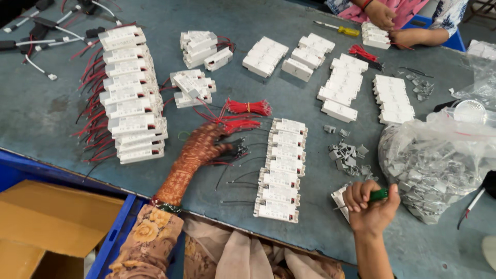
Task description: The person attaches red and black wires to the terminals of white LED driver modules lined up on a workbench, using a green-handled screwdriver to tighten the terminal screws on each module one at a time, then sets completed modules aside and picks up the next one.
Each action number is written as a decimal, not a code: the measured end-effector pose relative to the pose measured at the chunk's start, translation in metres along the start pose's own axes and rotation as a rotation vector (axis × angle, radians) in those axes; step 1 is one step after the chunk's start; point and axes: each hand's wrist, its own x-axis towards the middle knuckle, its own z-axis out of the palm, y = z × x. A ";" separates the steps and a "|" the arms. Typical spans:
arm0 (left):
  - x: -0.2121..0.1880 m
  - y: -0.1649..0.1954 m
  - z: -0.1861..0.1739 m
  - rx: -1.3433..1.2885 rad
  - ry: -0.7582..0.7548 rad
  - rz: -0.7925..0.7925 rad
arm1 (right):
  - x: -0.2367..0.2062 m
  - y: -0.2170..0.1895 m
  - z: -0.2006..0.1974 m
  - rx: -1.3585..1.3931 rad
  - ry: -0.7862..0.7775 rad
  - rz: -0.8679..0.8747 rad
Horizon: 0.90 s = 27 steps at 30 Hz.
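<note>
Our left hand (204,147) lies with fingers open on the wires (235,150) left of the box column (281,168). Right hand (369,204), right of it, grips a screwdriver (378,195); we risk dragging tangled wires and knocking boxes askew.

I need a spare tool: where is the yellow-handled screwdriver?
Head view, top right: the yellow-handled screwdriver lies on the table, just left of another person's hands.

Worn grey-blue bench (289,111), surface scuffed. Blue crates (111,238) against near edge; cardboard box (46,219) at near-left corner. Even light.
</note>
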 end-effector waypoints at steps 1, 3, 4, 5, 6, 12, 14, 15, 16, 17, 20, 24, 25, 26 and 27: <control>-0.003 0.011 0.005 0.011 -0.053 0.037 | -0.006 0.002 -0.006 0.000 0.021 0.007; -0.007 0.025 0.012 0.043 -0.153 0.117 | -0.013 0.009 -0.015 -0.004 0.038 0.019; -0.008 0.029 0.013 0.055 -0.127 0.141 | -0.015 0.013 -0.017 -0.008 0.036 0.024; -0.008 0.031 0.015 0.067 -0.099 0.165 | -0.017 0.016 -0.019 -0.014 0.033 0.029; -0.008 0.031 0.017 0.078 -0.070 0.190 | -0.017 0.019 -0.020 -0.015 0.009 0.030; -0.023 0.007 0.006 -0.044 -0.099 0.229 | -0.019 0.036 -0.020 -0.063 -0.034 0.041; -0.028 0.001 -0.002 -0.033 -0.192 0.242 | -0.020 0.041 -0.020 -0.078 -0.044 0.047; -0.031 -0.002 -0.007 -0.028 -0.239 0.246 | -0.021 0.044 -0.019 -0.077 -0.034 0.060; -0.034 -0.003 -0.013 -0.024 -0.285 0.251 | -0.021 0.047 -0.018 -0.077 -0.024 0.073; -0.035 -0.004 -0.018 -0.020 -0.330 0.255 | -0.020 0.049 -0.017 -0.078 -0.015 0.086; -0.027 -0.004 -0.026 -0.105 -0.342 0.188 | -0.016 0.056 -0.017 -0.070 -0.020 0.085; 0.011 -0.007 -0.033 0.063 0.033 0.299 | -0.009 0.065 -0.023 -0.072 -0.053 -0.018; 0.021 -0.010 -0.036 0.372 0.147 0.275 | -0.007 0.068 -0.025 -0.093 -0.060 -0.052; 0.031 -0.012 -0.038 0.679 0.262 0.244 | -0.005 0.071 -0.027 -0.116 -0.068 -0.086; 0.040 -0.013 -0.042 0.635 0.209 0.234 | -0.004 0.074 -0.030 -0.139 -0.074 -0.085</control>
